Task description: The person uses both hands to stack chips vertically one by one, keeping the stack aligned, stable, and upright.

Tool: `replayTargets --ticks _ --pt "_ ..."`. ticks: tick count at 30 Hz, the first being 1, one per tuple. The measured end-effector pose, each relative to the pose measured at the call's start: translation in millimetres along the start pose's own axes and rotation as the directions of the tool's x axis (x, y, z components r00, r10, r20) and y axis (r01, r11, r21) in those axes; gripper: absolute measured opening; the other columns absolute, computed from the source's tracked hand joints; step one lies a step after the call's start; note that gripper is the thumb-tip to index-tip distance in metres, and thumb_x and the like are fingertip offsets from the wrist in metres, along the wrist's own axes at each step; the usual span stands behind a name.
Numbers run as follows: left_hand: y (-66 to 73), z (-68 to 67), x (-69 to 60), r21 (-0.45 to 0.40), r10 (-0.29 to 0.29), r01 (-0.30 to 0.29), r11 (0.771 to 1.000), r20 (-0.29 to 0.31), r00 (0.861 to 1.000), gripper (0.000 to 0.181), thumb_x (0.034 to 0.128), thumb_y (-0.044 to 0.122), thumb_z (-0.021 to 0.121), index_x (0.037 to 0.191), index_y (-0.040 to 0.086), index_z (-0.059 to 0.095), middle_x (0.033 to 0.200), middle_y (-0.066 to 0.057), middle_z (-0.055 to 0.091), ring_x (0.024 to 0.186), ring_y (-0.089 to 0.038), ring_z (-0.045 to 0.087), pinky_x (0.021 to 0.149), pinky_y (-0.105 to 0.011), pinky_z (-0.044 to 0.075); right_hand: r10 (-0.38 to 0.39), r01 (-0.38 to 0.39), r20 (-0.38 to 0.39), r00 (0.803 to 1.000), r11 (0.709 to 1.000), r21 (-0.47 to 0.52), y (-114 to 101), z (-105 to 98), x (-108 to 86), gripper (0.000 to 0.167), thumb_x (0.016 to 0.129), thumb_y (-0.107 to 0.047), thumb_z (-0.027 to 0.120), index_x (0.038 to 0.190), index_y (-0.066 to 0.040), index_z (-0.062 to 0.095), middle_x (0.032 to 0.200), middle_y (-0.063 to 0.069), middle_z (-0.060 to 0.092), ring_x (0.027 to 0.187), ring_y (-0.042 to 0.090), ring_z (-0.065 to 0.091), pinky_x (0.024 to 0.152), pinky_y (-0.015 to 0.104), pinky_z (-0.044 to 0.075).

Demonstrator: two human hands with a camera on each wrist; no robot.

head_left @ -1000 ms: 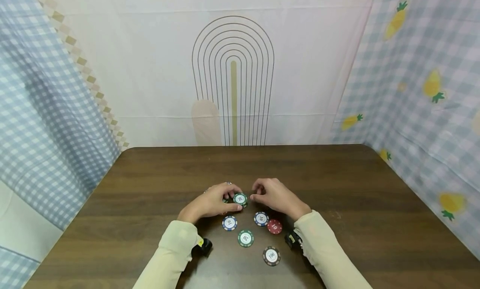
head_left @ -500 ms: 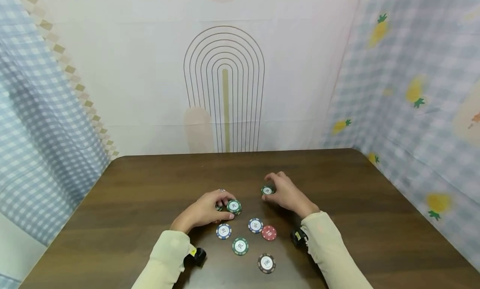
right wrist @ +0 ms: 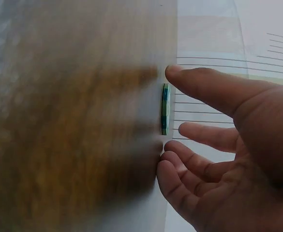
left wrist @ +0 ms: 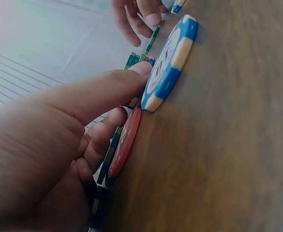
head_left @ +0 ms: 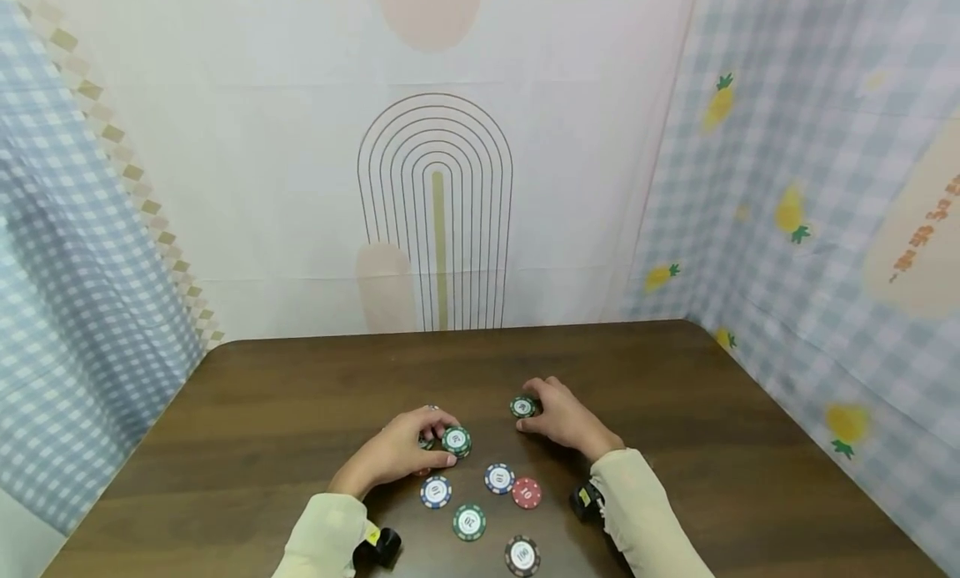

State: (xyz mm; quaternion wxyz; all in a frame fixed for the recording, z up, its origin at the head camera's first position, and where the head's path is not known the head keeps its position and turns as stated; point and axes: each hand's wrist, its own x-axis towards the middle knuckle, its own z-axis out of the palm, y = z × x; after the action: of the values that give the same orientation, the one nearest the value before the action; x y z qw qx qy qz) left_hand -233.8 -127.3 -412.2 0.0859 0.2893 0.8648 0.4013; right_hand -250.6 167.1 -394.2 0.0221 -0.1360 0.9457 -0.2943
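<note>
Ok, R hand [head_left: 564,419] shifted right, fingers now spread round 1 green chip [head_left: 522,407], not gripping, lying far + right of green stack [head_left: 456,439] L hand [head_left: 397,449] pinches, so prob split off.

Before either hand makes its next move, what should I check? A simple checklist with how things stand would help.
1. Left hand at the green-topped stack: ok, thumb and fingers are about it.
2. Number of chips in that stack: cannot tell.
3. Lone green chip lying flat on the table: ok.
4. Right hand gripping that chip: not ok, the right wrist view shows its thumb apart from the edge.
5. All chips in plain sight: not ok, the left hand partly covers some in the head view.
6. Black 100 chip lying apart from other chips: ok.
</note>
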Motion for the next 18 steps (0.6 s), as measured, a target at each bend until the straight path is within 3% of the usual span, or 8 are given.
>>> replayTargets --ticks 8,18 --pt "-1.5 2.8 2.6 0.02 0.011 -0.011 1.0 -0.025 1.0 0.036 0.0901 0.021 0.086 0.123 0.015 0.072 0.1 0.003 0.058 0.085 -0.012 0.054 0.069 -0.026 0.051 0.003 -0.003 0.001 1.0 1.0 0.007 3.0 3.3 1.7 0.052 0.09 -0.018 0.085 0.134 0.002 0.065 0.119 0.015 0.058 0.105 0.026 0.056 0.098 0.051 0.05" --pt "-1.3 1.6 0.9 0.012 0.008 -0.008 1.0 -0.02 1.0 0.036 0.0887 0.02 0.087 0.122 0.015 0.073 0.099 0.002 0.059 0.086 -0.013 0.054 0.07 -0.026 0.051 0.008 -0.008 -0.031 0.999 1.0 0.019 -0.6 7.1 5.2 0.033 0.091 -0.008 0.082 0.121 0.001 0.072 0.111 0.013 0.061 0.102 0.026 0.059 0.097 0.05 0.051"
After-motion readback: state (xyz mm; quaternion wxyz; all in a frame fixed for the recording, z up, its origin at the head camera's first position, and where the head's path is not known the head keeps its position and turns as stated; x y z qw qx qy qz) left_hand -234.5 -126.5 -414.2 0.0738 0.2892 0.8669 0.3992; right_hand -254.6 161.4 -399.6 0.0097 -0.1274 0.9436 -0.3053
